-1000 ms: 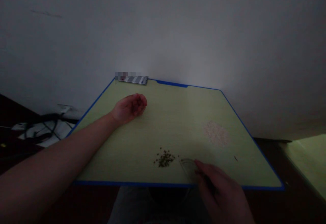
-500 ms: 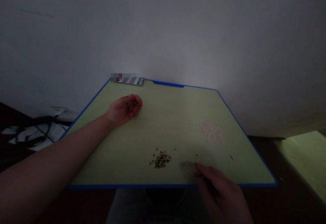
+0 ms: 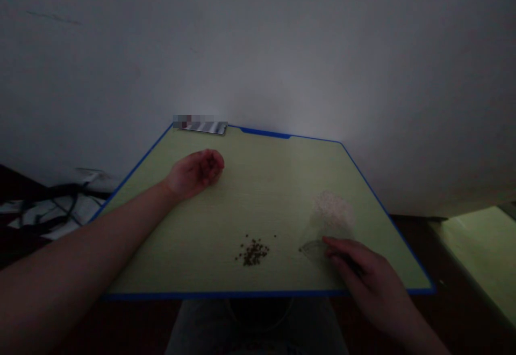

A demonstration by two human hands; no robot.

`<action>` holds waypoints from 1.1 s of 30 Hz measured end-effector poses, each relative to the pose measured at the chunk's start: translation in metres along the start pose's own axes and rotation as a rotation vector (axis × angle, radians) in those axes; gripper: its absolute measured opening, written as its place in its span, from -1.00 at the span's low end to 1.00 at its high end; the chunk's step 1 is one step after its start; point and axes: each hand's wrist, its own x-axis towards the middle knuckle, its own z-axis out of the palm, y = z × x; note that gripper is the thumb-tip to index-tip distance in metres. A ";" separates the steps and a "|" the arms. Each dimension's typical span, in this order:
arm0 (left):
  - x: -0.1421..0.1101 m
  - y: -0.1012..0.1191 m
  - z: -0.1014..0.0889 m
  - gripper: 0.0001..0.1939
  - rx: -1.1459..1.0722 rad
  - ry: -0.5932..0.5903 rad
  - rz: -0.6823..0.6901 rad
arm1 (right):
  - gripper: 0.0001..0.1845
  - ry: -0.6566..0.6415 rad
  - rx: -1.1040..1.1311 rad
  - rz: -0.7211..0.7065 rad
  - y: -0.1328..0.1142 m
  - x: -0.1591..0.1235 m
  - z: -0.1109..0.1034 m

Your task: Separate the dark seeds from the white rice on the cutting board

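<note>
My left hand (image 3: 197,172) rests on the table on its side. Its fingers curl loosely inward and the palm partly shows, with nothing visible in it. My right hand (image 3: 365,271) pinches a thin clear protractor (image 3: 316,253), whose curved edge faces away from me near the tabletop. One dark grain (image 3: 300,249) lies at the protractor's left end. Left of it is a small scattered heap of dark brown grains (image 3: 253,254). Just beyond my right hand spreads a patch of pale, rice-like grains (image 3: 334,208). The light is dim, so fine details are unclear.
The light table (image 3: 258,199) has a blue rim and stands against a white wall (image 3: 258,48). A phone-like flat object (image 3: 205,127) lies at the far left corner. Dark cables (image 3: 66,204) are at the left, and another pale surface (image 3: 479,247) is at the right.
My right hand has moved right and away from me with the protractor, closer to the pale grains. It now covers where a dark sliver lay. My left hand stays put.
</note>
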 end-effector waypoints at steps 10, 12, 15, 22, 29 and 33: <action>-0.001 0.002 0.003 -0.69 0.006 0.011 -0.016 | -0.70 -0.006 0.082 -0.094 -0.017 -0.002 0.007; -0.001 0.002 0.003 -0.68 0.005 0.013 -0.023 | -0.69 -0.031 0.101 -0.114 -0.025 0.000 0.013; -0.002 0.002 0.002 -0.67 0.009 0.024 -0.029 | -0.66 -0.051 0.102 -0.122 -0.036 0.004 0.025; -0.001 0.002 0.002 -0.67 0.005 0.002 -0.030 | -0.67 0.092 -0.019 0.017 -0.028 0.015 0.024; 0.000 0.001 0.003 -0.67 0.017 0.004 -0.018 | -0.66 0.034 0.035 -0.085 -0.036 0.014 0.026; -0.001 0.001 0.002 -0.67 0.010 0.016 -0.021 | -0.66 0.067 0.007 -0.027 -0.039 0.021 0.030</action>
